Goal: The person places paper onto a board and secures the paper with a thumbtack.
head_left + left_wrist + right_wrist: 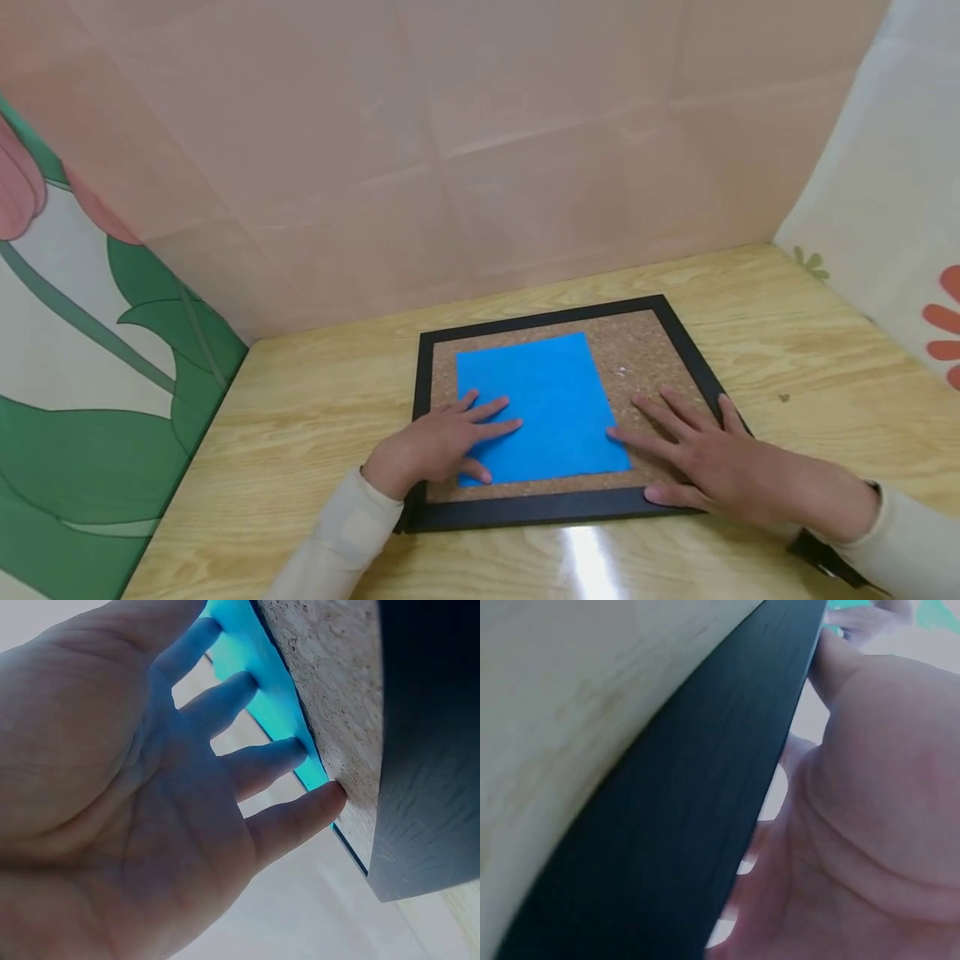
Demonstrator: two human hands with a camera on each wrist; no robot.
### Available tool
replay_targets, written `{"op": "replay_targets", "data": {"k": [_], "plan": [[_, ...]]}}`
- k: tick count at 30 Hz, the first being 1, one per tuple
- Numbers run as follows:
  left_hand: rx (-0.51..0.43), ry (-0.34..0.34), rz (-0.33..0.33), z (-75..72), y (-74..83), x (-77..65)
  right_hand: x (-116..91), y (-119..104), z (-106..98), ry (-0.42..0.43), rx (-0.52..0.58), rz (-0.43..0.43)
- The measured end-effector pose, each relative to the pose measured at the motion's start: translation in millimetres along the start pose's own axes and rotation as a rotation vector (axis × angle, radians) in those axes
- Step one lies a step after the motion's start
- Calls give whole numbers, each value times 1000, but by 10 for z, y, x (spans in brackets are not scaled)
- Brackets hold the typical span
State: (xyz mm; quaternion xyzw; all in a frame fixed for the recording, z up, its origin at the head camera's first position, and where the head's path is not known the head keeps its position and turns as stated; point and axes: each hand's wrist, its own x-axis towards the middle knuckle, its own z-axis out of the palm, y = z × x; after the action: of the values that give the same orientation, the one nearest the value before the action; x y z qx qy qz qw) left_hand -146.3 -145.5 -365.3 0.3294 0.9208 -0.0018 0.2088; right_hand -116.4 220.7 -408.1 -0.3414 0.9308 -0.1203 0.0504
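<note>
A blue sheet [543, 400] lies flat on a cork board [637, 350] framed in black [540, 507]. My left hand [442, 442] rests with spread fingers on the sheet's left side. In the left wrist view its fingertips [289, 754] touch the blue sheet and the cork along its edge. My right hand [720, 462] lies spread over the board's lower right corner, one fingertip at the sheet's right edge and the thumb by the front frame. The right wrist view shows the frame's black side [667, 772] close beside that palm [885, 787]. Neither hand grips anything.
The board sits on a wood-grain table [300, 433]. A pinkish cloth wall [450, 167] rises behind it, with a leaf-patterned panel [75, 333] at left and a pale flowered one [892, 217] at right. A small bright speck [621, 371] shows on the cork.
</note>
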Motion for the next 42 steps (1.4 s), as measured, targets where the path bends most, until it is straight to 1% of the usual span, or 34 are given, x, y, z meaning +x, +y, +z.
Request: {"op": "replay_targets", "data": {"k": [4, 7, 9, 11, 14, 17, 21, 24, 26, 29, 33, 35, 37, 39, 42], "plan": [[-23, -2, 6, 1, -9, 7, -36, 35, -82, -14, 13, -26], [-39, -10, 0, 5, -8, 12, -57, 102, -202, 10, -44, -58], [-45, -10, -7, 6, -4, 12, -68, 165, -309, 37, -72, -48], [-46, -9, -11, 3, -2, 10, -85, 245, -419, 51, -102, -17], [-48, -5, -13, 2, 0, 5, -126, 389, -569, 39, -99, 71], [-52, 0, -7, -1, 3, -1, -181, 559, -689, 31, -119, 140], [-59, 9, -3, -9, 13, -13, -247, 800, -846, 48, -130, 221], [-65, 15, -4, -14, 19, -22, -276, 943, -926, 46, -187, 260], [-72, 16, -6, -19, 24, -29, -277, 1007, -944, 32, -230, 267], [-87, 16, -16, -23, 26, -42, -237, 1071, -929, -9, -248, 263], [-95, 18, -23, -21, 23, -44, -174, 1142, -875, -60, -199, 208], [-91, 20, -19, -16, 19, -38, -160, 1190, -833, -80, -192, 171], [-81, 22, -11, -14, 14, -28, -158, 1243, -785, -81, -184, 143], [-70, 21, -4, -12, 9, -16, -159, 1287, -739, -82, -176, 140], [-61, 17, -1, -11, 4, -3, -167, 1342, -677, -58, -171, 136]]}}
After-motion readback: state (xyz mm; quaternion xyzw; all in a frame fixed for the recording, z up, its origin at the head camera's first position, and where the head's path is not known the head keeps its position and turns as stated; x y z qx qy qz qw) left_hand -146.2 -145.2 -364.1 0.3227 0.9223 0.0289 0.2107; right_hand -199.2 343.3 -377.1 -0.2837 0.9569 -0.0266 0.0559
